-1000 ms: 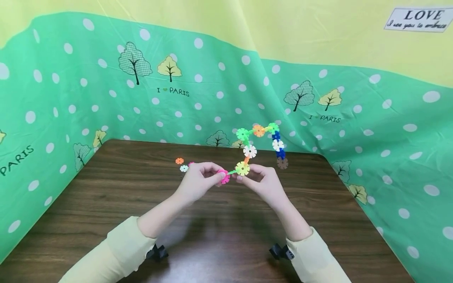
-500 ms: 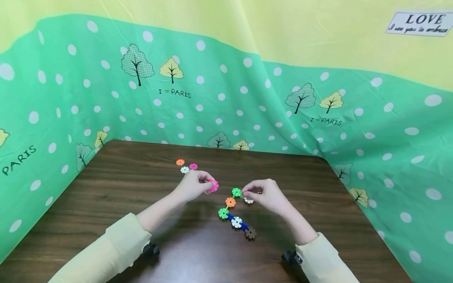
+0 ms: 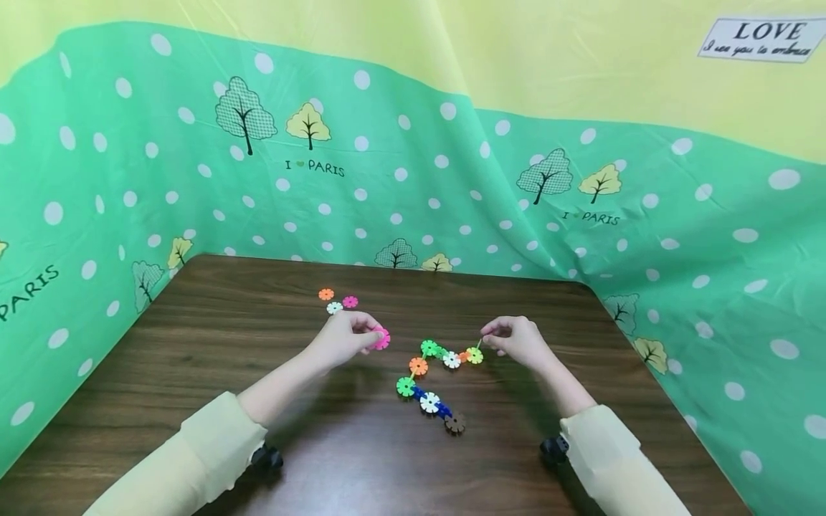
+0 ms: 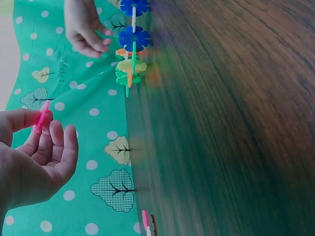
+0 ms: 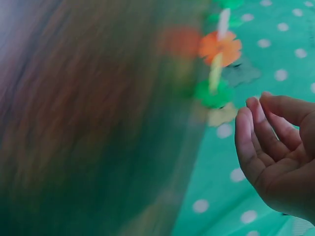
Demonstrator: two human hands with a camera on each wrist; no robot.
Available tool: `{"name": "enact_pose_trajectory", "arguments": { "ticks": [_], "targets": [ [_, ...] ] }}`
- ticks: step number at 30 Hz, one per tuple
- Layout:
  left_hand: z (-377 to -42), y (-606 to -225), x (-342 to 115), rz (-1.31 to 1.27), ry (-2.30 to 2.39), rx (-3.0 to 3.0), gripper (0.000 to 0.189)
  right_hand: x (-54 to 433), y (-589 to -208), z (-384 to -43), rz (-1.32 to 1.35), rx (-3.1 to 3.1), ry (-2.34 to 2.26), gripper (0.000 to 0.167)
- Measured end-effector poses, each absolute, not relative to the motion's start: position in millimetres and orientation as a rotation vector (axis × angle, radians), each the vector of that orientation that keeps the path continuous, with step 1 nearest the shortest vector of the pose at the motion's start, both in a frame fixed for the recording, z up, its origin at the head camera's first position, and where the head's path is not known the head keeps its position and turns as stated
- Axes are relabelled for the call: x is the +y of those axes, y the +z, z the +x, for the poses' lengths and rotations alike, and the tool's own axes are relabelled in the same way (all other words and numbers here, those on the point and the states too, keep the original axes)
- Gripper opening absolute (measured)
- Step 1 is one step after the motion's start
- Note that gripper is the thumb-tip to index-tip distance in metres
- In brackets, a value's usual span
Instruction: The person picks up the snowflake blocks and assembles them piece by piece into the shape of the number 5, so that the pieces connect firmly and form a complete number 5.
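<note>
Between thumb and fingers, my left hand (image 3: 342, 338) pinches a pink flower-shaped connector disc (image 3: 383, 339) above the table; the left wrist view shows this pink disc (image 4: 42, 116) nearly edge-on. A zigzag chain of linked discs (image 3: 418, 367) lies on the table in green, orange, white, blue, yellow and brown. At the chain's right end, past the yellow disc (image 3: 474, 355), a thin green disc (image 3: 480, 344) stands edge-on. My right hand (image 3: 519, 340) pinches this end with its fingertips, which partly cover it. In the right wrist view, the fingertips (image 5: 256, 102) meet closely.
Loose orange (image 3: 326, 294), white (image 3: 334, 308) and pink (image 3: 350, 302) discs lie beyond my left hand. The dark wooden table (image 3: 245, 308) ends at a green and yellow printed curtain (image 3: 361, 165). Black wrist cameras sit under both sleeves.
The chain, first held up, has come down onto the table. The pink disc in my left hand has parted from its green end, and my right hand has moved right with that end.
</note>
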State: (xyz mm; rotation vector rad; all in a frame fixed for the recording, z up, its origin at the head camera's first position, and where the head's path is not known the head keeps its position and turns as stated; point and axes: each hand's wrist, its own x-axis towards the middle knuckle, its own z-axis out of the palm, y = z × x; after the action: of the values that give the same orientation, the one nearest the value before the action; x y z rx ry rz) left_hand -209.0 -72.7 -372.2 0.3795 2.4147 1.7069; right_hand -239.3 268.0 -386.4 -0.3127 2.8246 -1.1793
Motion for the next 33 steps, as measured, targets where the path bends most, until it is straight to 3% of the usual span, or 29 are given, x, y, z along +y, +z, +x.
{"name": "enact_pose_trajectory", "arguments": {
  "ticks": [8, 14, 22, 33],
  "targets": [
    [-208, -374, -71, 0.371, 1.703, 2.399, 0.006, 275, -406, -255, -0.059, 2.584, -1.216, 0.040],
    [-205, -371, -72, 0.373, 1.701, 2.402, 0.006, 274, -409, -261, -0.041, 2.554, -1.201, 0.036],
    [-211, -370, -74, 0.437, 1.699, 2.408, 0.005, 269, -399, -255, -0.206, 2.505, -1.514, 0.044],
    [-207, -331, -74, 0.587, 1.813, 2.330, 0.009, 224, -344, -219, -0.512, 2.390, -1.935, 0.042]
  ]
}}
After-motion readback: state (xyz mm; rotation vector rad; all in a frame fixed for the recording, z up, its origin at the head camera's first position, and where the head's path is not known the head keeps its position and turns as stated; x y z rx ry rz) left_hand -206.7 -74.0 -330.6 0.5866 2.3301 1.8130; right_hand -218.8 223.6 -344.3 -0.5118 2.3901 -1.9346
